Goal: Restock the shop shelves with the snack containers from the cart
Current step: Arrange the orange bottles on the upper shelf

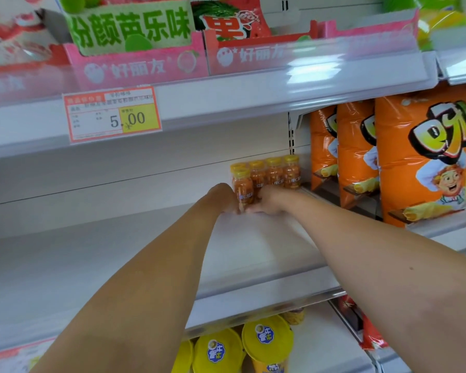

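Mostly the shelf (119, 251) is bare white board, so I judge the restocking barely begun: only its far right corner is filled, and the whole stretch to the left and front has yet to take stock. The cart is out of view, so I cannot tell how much waits in it. To the right, past the divider, tall orange bags (425, 157) stand in a row, and on the level below I see yellow-lidded tubs (267, 337).

Both my forearms reach up and forward across the bare board and meet at that corner. A small group of jars (275, 173), orange with yellow lids, stands upright there against the back wall, just beside the bags. One row lines the wall, and the front jar (243, 187) stands just ahead of it, between my hands.

My left hand (222, 196) is bent at the wrist, its back toward me, fingers curled round the left side of the front jar, grasping it as it stands on the board. My right hand (271, 201) lies low against the bases of the jars, fingertips pointing left toward the front jar. Whether it grasps anything I cannot tell, since its fingers are mostly hidden.
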`<act>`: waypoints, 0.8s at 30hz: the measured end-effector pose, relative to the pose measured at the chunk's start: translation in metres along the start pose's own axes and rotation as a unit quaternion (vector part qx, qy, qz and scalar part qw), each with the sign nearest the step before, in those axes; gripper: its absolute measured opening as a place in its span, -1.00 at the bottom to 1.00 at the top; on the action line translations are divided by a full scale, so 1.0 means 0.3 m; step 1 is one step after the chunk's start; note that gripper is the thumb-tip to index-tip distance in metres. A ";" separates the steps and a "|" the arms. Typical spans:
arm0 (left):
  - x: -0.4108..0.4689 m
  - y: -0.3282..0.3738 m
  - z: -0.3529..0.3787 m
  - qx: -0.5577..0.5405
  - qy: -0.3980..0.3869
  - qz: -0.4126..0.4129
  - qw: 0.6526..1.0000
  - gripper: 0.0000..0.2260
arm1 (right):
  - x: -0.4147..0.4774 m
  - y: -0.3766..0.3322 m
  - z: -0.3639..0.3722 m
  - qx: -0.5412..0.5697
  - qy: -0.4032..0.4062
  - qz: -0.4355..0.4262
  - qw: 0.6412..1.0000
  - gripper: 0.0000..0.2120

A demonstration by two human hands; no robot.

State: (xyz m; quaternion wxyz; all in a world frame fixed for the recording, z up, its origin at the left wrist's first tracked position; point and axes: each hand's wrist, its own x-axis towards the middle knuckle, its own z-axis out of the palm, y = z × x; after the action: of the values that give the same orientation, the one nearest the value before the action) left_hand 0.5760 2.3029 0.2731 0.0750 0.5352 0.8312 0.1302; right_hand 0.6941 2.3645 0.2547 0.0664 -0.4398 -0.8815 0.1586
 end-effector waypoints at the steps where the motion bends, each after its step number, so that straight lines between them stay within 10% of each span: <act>1: -0.033 0.002 -0.012 0.044 -0.003 0.007 0.999 -0.63 | -0.025 -0.004 -0.018 0.003 -0.017 -0.001 1.000 -0.62; 6: -0.223 -0.069 -0.059 0.143 0.003 0.032 0.989 -0.86 | -0.223 -0.066 -0.103 0.038 0.024 -0.036 0.998 -0.80; 14: -0.879 -0.191 0.026 -0.194 0.314 0.227 0.901 -0.80 | -0.744 -0.150 0.042 0.134 0.314 -0.221 0.914 -0.75; 19: -1.187 -0.304 0.209 -0.203 0.230 0.213 0.928 -0.65 | -0.974 -0.125 0.301 0.137 0.216 -0.232 0.939 -0.71; 24: -1.258 -0.477 0.522 -0.186 0.034 0.009 0.982 -0.74 | -1.073 -0.082 0.663 0.133 -0.024 -0.128 0.983 -0.82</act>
State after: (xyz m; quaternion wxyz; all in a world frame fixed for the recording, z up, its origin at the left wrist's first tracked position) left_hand 0.6498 1.9247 0.0756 0.1434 0.5143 0.7901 0.3011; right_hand 0.8190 2.0504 0.0832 0.1225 -0.3070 -0.9028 0.2751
